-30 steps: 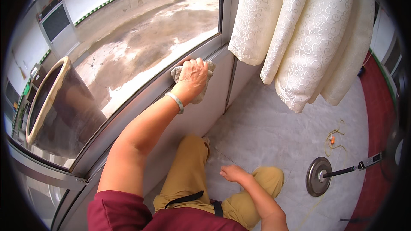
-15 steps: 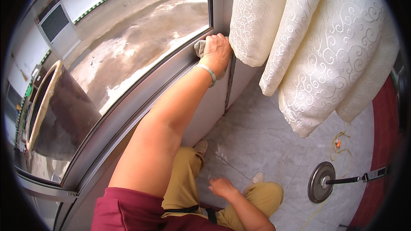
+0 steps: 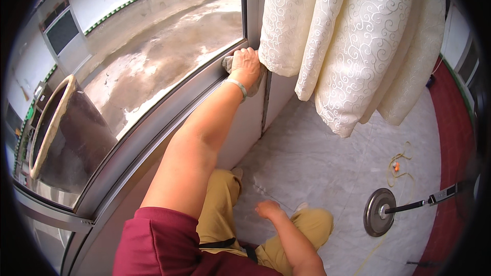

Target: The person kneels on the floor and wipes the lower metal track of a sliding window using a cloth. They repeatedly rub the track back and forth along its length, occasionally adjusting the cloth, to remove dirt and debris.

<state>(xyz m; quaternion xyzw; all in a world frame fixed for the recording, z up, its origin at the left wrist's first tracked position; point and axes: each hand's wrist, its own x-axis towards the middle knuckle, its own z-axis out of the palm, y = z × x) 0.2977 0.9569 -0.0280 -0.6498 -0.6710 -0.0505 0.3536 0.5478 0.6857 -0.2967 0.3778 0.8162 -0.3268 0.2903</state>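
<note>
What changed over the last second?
The left hand slid the grey cloth rightward along the window rail to the corner by the white curtain. Nothing visibly taken up or let go. Unchanged: cloth gripped, right hand near the knee, round metal base on the floor.

Shirt [image 3: 156,248]: the person is wearing maroon, short-sleeved
Bangle [image 3: 240,87]: a pale ring is circling the left wrist
Trousers [image 3: 217,214]: mustard-tan cloth is covering both legs
Strap [image 3: 219,244]: black, is crossing the lap
</note>
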